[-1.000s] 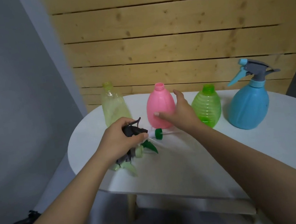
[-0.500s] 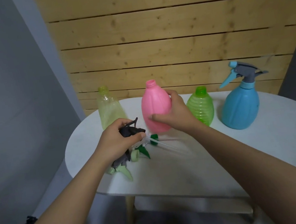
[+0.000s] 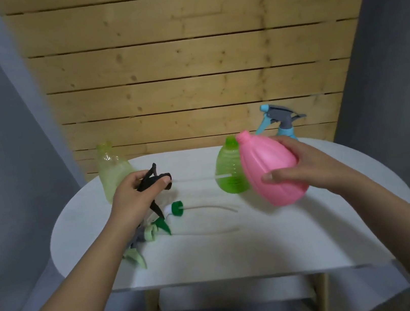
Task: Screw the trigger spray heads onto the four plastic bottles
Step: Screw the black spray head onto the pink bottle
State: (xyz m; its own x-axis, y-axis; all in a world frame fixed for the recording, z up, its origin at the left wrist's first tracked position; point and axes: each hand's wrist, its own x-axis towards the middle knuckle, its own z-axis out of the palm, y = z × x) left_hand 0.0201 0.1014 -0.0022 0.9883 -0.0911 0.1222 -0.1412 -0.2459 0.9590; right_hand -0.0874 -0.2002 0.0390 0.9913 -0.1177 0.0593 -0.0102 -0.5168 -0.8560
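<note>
My right hand (image 3: 303, 164) grips the pink bottle (image 3: 267, 170), lifted off the table and tilted with its open neck toward the upper left. My left hand (image 3: 135, 197) holds a black trigger spray head (image 3: 153, 183) just above the table, its white tube (image 3: 202, 179) reaching right toward the green ribbed bottle (image 3: 230, 170). Two more spray heads lie below that hand: one with a green collar (image 3: 177, 208) and a pale green and grey one (image 3: 142, 242). A pale yellow-green bottle (image 3: 111, 169) stands open at the back left. The blue bottle (image 3: 285, 131), partly hidden behind the pink one, carries its spray head (image 3: 279, 115).
The white oval table (image 3: 264, 239) stands against a wooden slat wall (image 3: 185, 65), with grey walls on both sides. Its near edge runs just below my forearms, with wooden legs underneath.
My right hand has lifted the pink bottle from between the yellow-green and green bottles, carried it right and tilted it. My left hand has raised the black spray head slightly.
</note>
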